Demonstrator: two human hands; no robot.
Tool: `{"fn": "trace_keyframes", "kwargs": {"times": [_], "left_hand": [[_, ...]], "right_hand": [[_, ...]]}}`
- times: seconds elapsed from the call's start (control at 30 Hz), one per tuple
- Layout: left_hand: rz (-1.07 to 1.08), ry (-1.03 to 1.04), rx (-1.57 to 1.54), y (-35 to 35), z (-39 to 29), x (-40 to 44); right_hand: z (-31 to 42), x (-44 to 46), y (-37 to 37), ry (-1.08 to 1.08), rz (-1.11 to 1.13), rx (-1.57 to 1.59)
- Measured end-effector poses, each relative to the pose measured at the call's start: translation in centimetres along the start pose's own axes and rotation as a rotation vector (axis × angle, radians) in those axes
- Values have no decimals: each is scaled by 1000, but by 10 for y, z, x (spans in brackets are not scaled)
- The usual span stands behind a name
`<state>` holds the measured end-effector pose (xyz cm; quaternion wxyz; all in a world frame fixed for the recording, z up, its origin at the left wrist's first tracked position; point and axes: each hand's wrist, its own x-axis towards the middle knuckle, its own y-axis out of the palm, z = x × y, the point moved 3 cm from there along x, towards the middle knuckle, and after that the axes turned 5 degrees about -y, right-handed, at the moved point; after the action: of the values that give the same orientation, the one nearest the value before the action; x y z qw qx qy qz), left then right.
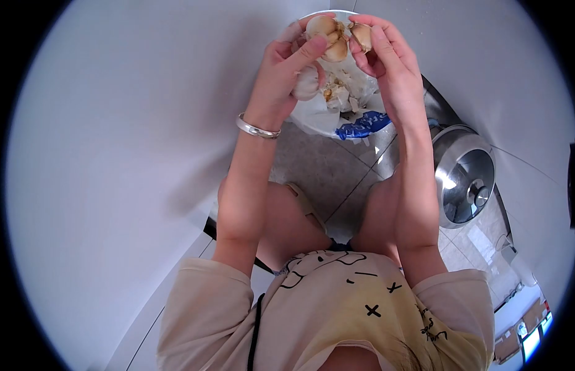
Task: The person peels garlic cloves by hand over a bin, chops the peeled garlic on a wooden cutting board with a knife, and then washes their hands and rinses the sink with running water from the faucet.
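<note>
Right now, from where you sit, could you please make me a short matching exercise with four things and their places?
1. opened garlic bulb
2. garlic piece
3. silver bangle
4. round metal vessel

A. around the left wrist
B. toward the picture's right side
C. in the left hand
D. in the right hand's fingers

Pairs: 1-C, 2-D, 3-A, 4-B

Open gap between 2 forearms (241,191), container (313,119) beyond.
</note>
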<state>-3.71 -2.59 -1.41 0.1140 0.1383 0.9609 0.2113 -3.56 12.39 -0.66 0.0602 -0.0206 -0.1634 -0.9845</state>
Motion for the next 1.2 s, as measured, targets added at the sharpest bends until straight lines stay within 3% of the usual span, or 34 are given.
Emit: {"fn": "trace_keyframes", "kwargs": {"times": [0.57,0.8,0.87,1.0,1.2], "left_hand": [[111,-32,-137,1,-8,-1],[-52,10,90,2,1,0],[-94,30,91,5,5,1],[-82,-8,-51,10,11,1],[11,-95,-450,7,24,4]], "right_hand": [[4,-2,2,-25,38,99],[2,-5,8,5,88,87],[3,-4,8,-84,45,-20],[-3,-4,6,-143,42,-119],[5,-6,20,-81,99,175]]}}
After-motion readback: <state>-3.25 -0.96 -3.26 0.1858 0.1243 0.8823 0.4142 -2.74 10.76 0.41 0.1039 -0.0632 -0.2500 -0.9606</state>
